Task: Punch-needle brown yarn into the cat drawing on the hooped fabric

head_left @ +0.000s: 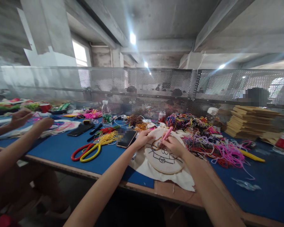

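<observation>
The embroidery hoop (164, 156) lies on its loose white cloth (180, 181) close to the near edge of the blue table (59, 148), and the cloth's corner reaches past the blue mat onto the bare wooden rim. Open mat shows to the left of the hoop, up to a phone (126, 138) and a pair of scissors (91, 151) with red and yellow handles. To the right a heap of tangled yarn (210, 142) crowds in just beside the hoop, with free mat nearer the edge.

The left hand (143, 138) curls over the hoop's upper left rim, fingers closed on it. The right hand (174, 145) rests on the stretched cloth and pinches a pink punch needle (167, 133), tip down on the outlined drawing. At far left, another person's hands (30, 121) work over pale cloth.
</observation>
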`<action>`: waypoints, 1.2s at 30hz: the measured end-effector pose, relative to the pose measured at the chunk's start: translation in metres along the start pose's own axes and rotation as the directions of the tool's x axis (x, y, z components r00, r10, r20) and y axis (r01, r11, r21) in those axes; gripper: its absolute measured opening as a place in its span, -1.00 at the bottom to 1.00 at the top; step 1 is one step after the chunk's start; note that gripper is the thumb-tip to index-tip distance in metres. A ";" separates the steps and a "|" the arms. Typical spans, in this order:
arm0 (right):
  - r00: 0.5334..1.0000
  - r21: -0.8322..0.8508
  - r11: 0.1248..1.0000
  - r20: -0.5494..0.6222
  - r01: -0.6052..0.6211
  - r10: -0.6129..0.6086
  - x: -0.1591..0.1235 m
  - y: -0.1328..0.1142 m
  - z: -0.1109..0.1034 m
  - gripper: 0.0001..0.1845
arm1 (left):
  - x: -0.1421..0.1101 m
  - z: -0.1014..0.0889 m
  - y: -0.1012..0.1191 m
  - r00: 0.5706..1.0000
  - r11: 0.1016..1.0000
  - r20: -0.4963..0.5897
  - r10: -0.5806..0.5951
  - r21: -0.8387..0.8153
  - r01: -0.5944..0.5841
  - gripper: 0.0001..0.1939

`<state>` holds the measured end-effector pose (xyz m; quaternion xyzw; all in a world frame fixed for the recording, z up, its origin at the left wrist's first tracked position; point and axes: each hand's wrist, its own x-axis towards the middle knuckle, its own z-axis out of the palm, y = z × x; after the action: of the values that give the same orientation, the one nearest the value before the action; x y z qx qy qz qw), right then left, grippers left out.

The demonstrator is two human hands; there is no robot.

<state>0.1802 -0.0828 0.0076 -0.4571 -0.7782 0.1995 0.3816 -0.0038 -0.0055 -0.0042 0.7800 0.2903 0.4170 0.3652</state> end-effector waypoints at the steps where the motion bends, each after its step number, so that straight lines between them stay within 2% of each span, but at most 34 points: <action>1: 1.000 -0.001 1.000 0.003 -0.001 0.001 0.000 -0.001 0.000 -0.77 | 0.000 0.000 0.000 1.000 1.000 0.001 0.004 -0.001 -0.004 -0.67; 10: 1.000 -0.083 0.996 0.008 -0.027 0.028 -0.001 -0.006 0.000 -0.78 | 0.000 0.001 0.000 1.000 1.000 -0.013 0.015 -0.023 -0.016 -0.63; 13: 1.000 -0.093 0.996 -0.006 0.007 -0.007 -0.002 -0.003 0.001 -0.79 | -0.001 -0.001 0.002 0.999 0.999 0.002 0.032 0.003 -0.032 -0.64; 19: 0.994 -0.101 0.992 0.082 0.080 -0.072 -0.002 -0.002 0.007 -0.87 | 0.000 -0.003 0.002 0.998 0.995 0.006 0.056 0.077 -0.057 -0.69; 25: 0.996 -0.175 0.981 -0.018 -0.085 0.083 0.001 -0.004 0.005 -0.74 | 0.000 -0.001 -0.002 1.000 1.000 0.000 -0.003 -0.019 0.003 -0.62; 36: 0.997 -0.104 0.992 -0.020 -0.076 0.074 0.000 0.002 0.002 -0.77 | 0.000 -0.001 0.000 1.000 1.000 0.008 0.004 0.017 -0.004 -0.61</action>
<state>0.1799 -0.0813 0.0054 -0.5071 -0.7668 0.1691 0.3554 -0.0048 -0.0052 -0.0035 0.7853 0.2908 0.4120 0.3591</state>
